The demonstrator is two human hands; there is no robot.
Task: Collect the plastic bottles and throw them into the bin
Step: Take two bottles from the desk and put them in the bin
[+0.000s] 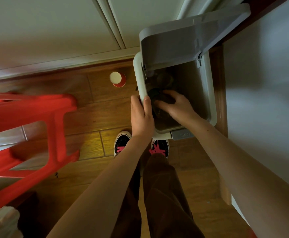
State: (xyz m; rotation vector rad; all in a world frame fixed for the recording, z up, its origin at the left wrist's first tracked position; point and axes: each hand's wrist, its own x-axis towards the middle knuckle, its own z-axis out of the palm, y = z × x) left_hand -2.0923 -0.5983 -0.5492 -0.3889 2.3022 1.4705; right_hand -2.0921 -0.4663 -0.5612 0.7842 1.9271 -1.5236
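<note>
A white pedal bin (210,93) stands on the wooden floor against the wall, its lid (183,42) raised. My left hand (142,115) grips the bin's near left rim, thumb inside. My right hand (176,104) reaches down into the bin and is wrapped around a dark plastic bottle (159,107), which is dim and partly hidden by my fingers. More dark shapes lie deeper in the bin; I cannot tell what they are.
A red paper cup (118,79) stands on the floor left of the bin. A red plastic stool (28,134) fills the left side. A white cabinet (264,83) is at the right. My shoes (123,143) are just before the bin's pedal (181,134).
</note>
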